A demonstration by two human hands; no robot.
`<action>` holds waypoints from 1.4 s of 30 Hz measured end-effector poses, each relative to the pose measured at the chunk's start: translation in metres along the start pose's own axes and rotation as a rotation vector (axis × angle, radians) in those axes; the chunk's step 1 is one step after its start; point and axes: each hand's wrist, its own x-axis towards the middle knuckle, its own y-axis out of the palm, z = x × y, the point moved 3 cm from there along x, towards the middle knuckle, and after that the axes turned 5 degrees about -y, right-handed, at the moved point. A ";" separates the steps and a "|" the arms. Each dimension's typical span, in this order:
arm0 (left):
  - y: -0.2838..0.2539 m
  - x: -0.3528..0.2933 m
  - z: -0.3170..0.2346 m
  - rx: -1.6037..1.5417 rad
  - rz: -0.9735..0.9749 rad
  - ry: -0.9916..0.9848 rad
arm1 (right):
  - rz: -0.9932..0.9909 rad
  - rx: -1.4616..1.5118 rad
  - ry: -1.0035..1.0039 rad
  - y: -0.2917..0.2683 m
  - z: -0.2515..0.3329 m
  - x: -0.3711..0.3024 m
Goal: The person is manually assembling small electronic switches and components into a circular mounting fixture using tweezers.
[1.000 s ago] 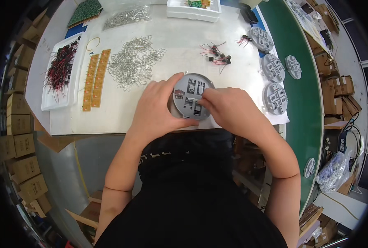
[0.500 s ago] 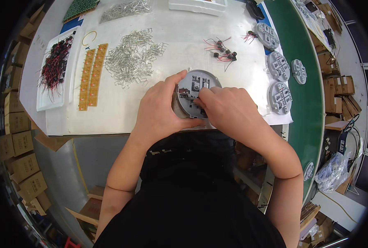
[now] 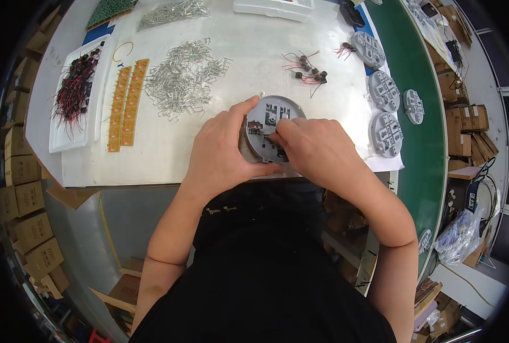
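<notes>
A round grey plastic housing [image 3: 264, 150] with molded slots rests at the table's front edge. My left hand [image 3: 220, 150] grips its left rim, thumb along the near side and fingers at the far left. Inside the housing, my right hand [image 3: 314, 146] has thumb and index finger pinched together, pressing down at its middle; whatever is between the fingertips is hidden. Left of the housing lies a heap of bent metal clips [image 3: 183, 80]. Beyond it sit several small black components with red and black wires [image 3: 311, 71].
Similar grey round housings [image 3: 388, 134] line the right side, some on the green surface [image 3: 423, 166]. At left are a white tray [image 3: 57, 140] of wired black parts and two yellow circuit board strips [image 3: 130, 103]. A bag of clips [image 3: 174, 14] lies at the back; cardboard boxes [image 3: 28, 197] stand left.
Both hands keep their hold on the housing. My right hand has shifted very slightly; the rest looks the same.
</notes>
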 end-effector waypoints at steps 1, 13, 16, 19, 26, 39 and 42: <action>0.000 0.000 0.000 0.004 0.002 0.002 | -0.002 -0.001 -0.008 0.001 -0.001 0.000; 0.001 0.000 -0.001 0.030 0.017 -0.014 | 0.161 -0.155 -0.055 -0.020 0.014 0.010; -0.001 0.001 0.002 0.024 0.012 -0.032 | 0.149 -0.177 -0.111 -0.018 0.011 0.016; -0.001 0.001 0.001 0.027 0.018 -0.029 | 0.037 -0.191 -0.178 -0.015 0.014 0.017; -0.003 -0.001 0.000 0.020 0.019 0.000 | 0.101 -0.289 -0.180 -0.017 0.018 0.011; -0.002 0.000 0.023 -0.276 0.130 -0.040 | -0.312 0.228 -0.063 0.002 0.002 -0.037; -0.001 0.004 0.012 -0.270 -0.053 0.063 | -0.467 0.094 -0.063 0.011 0.007 -0.040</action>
